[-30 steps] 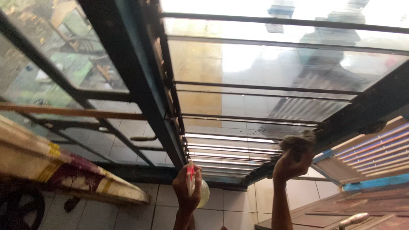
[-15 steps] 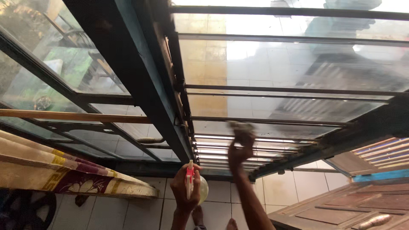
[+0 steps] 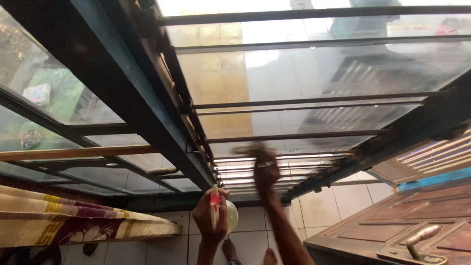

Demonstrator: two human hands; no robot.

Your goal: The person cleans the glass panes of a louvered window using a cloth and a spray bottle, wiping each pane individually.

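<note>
My left hand (image 3: 210, 218) grips a spray bottle (image 3: 230, 216) with a pink-and-white trigger head and a pale round body, held low in front of the window. My right hand (image 3: 265, 172) is raised and blurred, pressing a crumpled cloth (image 3: 249, 148) against the lower glass louvre slats (image 3: 294, 118) of a dark-framed window. The thick dark centre frame post (image 3: 147, 113) runs just left of both hands.
A fixed glass pane with dark bars (image 3: 49, 108) and a wooden rail (image 3: 73, 153) lies left. A patterned yellow-and-maroon curtain (image 3: 73, 225) hangs at lower left. A brown wooden door with a metal handle (image 3: 417, 238) stands at lower right. Bare feet (image 3: 248, 255) on white floor tiles show below.
My right hand with the cloth has swept from the right end of the louvres leftward across the glass toward the centre post. The left hand has stayed low with the spray bottle.
</note>
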